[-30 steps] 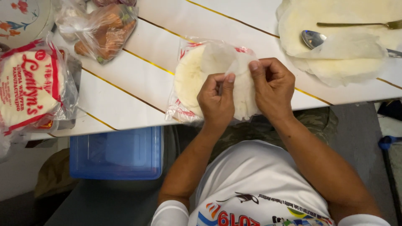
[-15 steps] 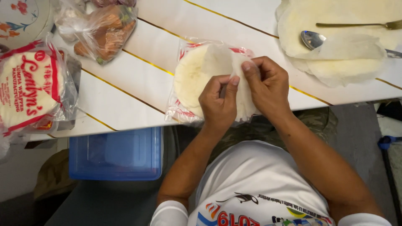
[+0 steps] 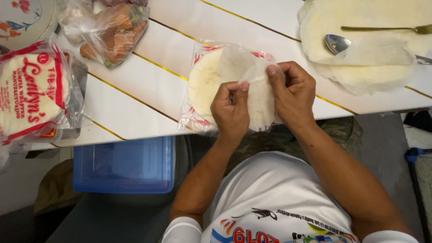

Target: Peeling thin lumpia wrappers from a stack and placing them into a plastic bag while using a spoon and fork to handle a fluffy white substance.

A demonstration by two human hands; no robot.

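Two bare hands meet over a thin, pale round wrapper sheet [image 3: 258, 96], which stands partly lifted off a stack of wrappers [image 3: 204, 83] lying in an opened clear plastic packet [image 3: 193, 121] near the front edge of the white table [image 3: 148, 85]. The left hand [image 3: 231, 112] pinches the sheet's near edge between thumb and fingertips, closed on it. The right hand [image 3: 292, 92] pinches the same sheet just beside it, thumb pressed against curled fingers, also closed on the wrapper. The two hands nearly touch, with the sheet between them and hanging down past the table's edge toward the person's lap.

Farther right on the table lie spread-out wrappers [image 3: 360, 54], one folded corner covering part of a metal spoon [image 3: 338, 43]; a fork handle [image 3: 382, 29] lies across the top of them. To the left sits a clear bag of carrots [image 3: 112, 31], and beyond it, at the table's left edge, a sealed packet of wrappers [image 3: 31, 92] with red printing. A plate with a flower pattern [image 3: 22, 18] shows in the upper left corner. Below the table, left of the person's knees, is a blue plastic box [image 3: 126, 164]. The person wears a white shirt [image 3: 279, 198] with coloured print.
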